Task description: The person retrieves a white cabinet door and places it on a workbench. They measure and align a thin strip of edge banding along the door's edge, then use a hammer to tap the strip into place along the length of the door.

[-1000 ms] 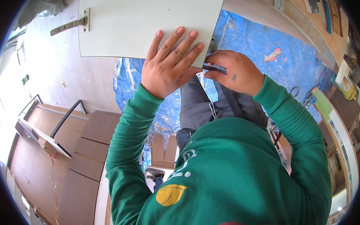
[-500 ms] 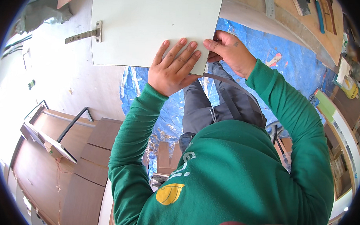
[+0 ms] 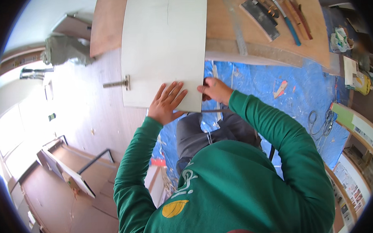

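A white cabinet door (image 3: 162,46) lies flat in front of me, reaching over the workbench. A metal hinge (image 3: 126,83) sticks out past its left edge. My left hand (image 3: 166,104) is open, fingers spread flat on the door's near end, its thumb down by the near edge. At the right edge, close to the near corner, my right hand (image 3: 215,91) is closed with the thumb at the edge and the other fingers partly hidden. A thin grey-brown strip (image 3: 214,111) runs out to the right from the near corner, in front of my legs.
Beyond the door, the wooden workbench (image 3: 222,29) holds a hammer (image 3: 288,22), a hand saw (image 3: 259,19) and a long metal ruler (image 3: 234,22). Blue sheeting (image 3: 260,84) covers the floor under me. Brown panels (image 3: 52,185) lie at the lower left; a cable (image 3: 320,123) is coiled at right.
My view has shifted, so more of the bench and tools shows. Both hands keep nearly the same places on the door; the right stays at its edge.
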A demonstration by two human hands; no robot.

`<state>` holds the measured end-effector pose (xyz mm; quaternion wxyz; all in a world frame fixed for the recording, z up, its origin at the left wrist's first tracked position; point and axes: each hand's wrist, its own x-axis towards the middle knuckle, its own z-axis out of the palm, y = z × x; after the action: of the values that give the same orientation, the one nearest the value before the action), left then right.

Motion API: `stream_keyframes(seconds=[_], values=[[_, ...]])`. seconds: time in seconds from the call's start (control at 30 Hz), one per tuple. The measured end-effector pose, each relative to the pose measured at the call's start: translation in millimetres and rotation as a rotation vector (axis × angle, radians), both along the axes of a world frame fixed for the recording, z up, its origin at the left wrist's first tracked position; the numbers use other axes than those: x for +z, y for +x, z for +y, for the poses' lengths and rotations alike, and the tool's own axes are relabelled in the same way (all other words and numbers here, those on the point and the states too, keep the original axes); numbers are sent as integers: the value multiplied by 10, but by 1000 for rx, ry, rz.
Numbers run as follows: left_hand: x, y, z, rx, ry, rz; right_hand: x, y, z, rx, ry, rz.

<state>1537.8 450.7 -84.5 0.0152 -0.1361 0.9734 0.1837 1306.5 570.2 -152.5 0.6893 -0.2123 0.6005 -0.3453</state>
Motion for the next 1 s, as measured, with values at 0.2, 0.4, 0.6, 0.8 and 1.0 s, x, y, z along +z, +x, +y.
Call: stream_keyframes(seconds=[0.2, 0.4, 0.6, 0.8, 1.0], values=[[24, 64, -407, -131, 78, 7, 173, 59, 9, -98, 20, 132], [-8, -128, -662, -333, 193, 87, 244, 250, 88, -303, 127, 277], [-368, -786, -1380, -131, 5, 138, 308, 528, 125, -412, 100, 501], [-299, -1593, -1984, -168, -31, 81, 456, 448, 68, -239, 176, 814], [-345, -1951, -2001, -60, -97, 115, 824, -309, 180, -623, 31, 857]])
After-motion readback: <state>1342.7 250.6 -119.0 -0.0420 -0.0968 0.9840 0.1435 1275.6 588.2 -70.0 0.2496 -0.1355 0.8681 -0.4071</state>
